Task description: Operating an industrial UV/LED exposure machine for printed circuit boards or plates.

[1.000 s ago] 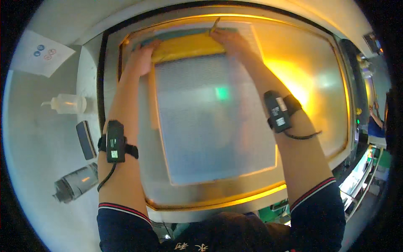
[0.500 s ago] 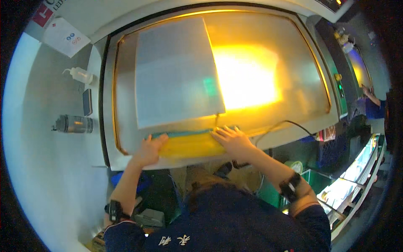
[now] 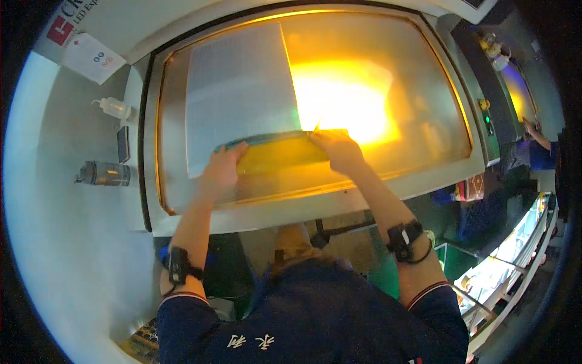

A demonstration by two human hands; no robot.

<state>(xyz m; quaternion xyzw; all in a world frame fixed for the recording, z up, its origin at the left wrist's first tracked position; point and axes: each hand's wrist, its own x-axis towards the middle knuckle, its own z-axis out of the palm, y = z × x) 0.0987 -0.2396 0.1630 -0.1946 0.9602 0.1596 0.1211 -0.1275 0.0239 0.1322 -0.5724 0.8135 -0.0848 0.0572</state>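
Yellow bar, teal along its far edge, lies crosswise over the near part of the pale sheet, on the left of the framed metal surface. Its right end runs past the sheet's right edge, into the amber glow; its left end stops short of the sheet's left edge.

Left hand: grip closed over the bar's left end. Right hand: grip pinching the right end, fingers bent over the top. How far either wraps beneath: hidden. Whether the bar presses on the sheet or hangs just above: cannot tell.

Handling, my judgement: equal weight through both hands, since a heavier side would likely skew the sheet. Bar parallel to the sheet's near edge, elbows matched. Steady, unbroken travel suits a thin sheet better than jabs; a sudden shove could crease it. Uncovered strip at left merits watching. Cord of the strapped device on the right forearm should hang clear of the sheet.
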